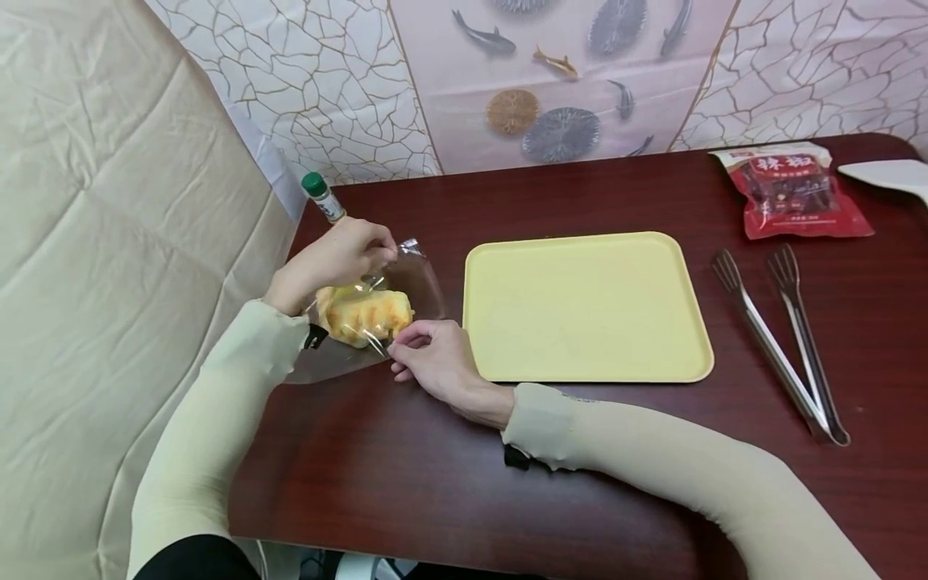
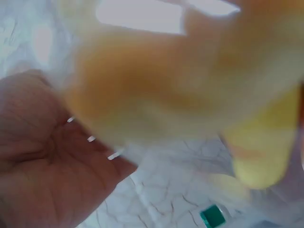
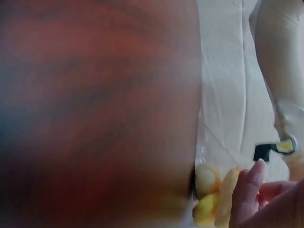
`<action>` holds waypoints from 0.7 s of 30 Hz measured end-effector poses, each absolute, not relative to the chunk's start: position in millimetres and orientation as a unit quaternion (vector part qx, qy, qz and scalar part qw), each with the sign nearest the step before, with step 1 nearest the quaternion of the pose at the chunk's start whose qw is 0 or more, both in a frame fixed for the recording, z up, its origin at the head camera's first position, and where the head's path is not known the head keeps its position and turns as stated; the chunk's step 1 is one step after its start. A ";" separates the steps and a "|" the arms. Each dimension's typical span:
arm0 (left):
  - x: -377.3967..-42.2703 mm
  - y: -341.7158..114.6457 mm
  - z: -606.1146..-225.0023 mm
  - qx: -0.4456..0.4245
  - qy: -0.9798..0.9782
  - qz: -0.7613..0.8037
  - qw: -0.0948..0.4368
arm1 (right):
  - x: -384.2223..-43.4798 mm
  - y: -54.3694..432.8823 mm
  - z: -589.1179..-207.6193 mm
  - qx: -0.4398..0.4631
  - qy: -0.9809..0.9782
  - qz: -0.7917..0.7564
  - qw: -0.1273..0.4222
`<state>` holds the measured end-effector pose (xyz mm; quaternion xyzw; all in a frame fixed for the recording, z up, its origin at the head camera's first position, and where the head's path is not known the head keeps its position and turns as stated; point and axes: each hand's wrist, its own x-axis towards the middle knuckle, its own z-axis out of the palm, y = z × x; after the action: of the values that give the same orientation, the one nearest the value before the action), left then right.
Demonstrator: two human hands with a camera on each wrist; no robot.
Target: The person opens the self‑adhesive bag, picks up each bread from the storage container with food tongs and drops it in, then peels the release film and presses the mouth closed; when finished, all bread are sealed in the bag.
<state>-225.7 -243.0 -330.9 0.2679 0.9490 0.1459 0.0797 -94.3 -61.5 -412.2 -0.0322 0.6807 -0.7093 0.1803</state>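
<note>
A clear plastic bag [image 1: 424, 282] lies at the left of the table with a golden-yellow bread-like piece [image 1: 366, 314] inside. My left hand [image 1: 348, 254] reaches over the bag and pinches the far side of its opening. Lower down, my right hand [image 1: 438, 354] pinches the near side of the opening between thumb and fingers, close to the tray. Seen from the left wrist, the bread [image 2: 142, 85] is large and blurred behind shiny film, beside the left palm [image 2: 57, 147]. The right wrist view catches the right fingers [image 3: 249, 194] by the yellow pieces in the bag.
A yellow tray [image 1: 587, 306] lies right of the bag. Metal tongs [image 1: 797, 354] with forked tips and a red food packet [image 1: 790, 193] are farther right, near a white utensil [image 1: 888, 173]. A green-capped bottle [image 1: 322, 196] stands behind the left hand. Beige padded fabric [image 1: 94, 282] borders the left.
</note>
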 end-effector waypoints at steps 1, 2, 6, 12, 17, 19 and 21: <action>-223.5 -248.1 -329.8 0.254 0.952 0.159 0.062 | -94.9 -58.5 -409.8 -0.043 0.692 -0.699 0.175; -221.0 -252.7 -328.0 0.240 0.954 0.172 0.043 | -95.8 -55.0 -407.4 -0.055 0.703 -0.688 0.171; -208.6 -269.0 -316.1 0.195 0.953 0.228 -0.030 | -101.9 -38.3 -396.3 -0.112 0.754 -0.633 0.138; -182.9 -289.1 -293.9 0.134 0.938 0.292 -0.127 | -116.1 -14.7 -376.4 -0.212 0.781 -0.584 0.054; -161.9 -298.1 -289.8 0.091 0.896 0.396 -0.181 | -132.9 0.5 -357.9 -0.288 0.794 -0.531 -0.074; -156.0 -297.7 -292.9 0.077 0.867 0.449 -0.204 | -138.7 4.6 -348.6 -0.320 0.792 -0.505 -0.121; -151.3 -295.7 -297.0 0.063 0.832 0.502 -0.227 | -143.1 6.7 -338.7 -0.347 0.788 -0.482 -0.164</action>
<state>-151.3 -295.7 -297.0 0.0627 0.8321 0.5020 -0.2272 -143.1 6.7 -338.7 -0.3469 0.7879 -0.4815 -0.1642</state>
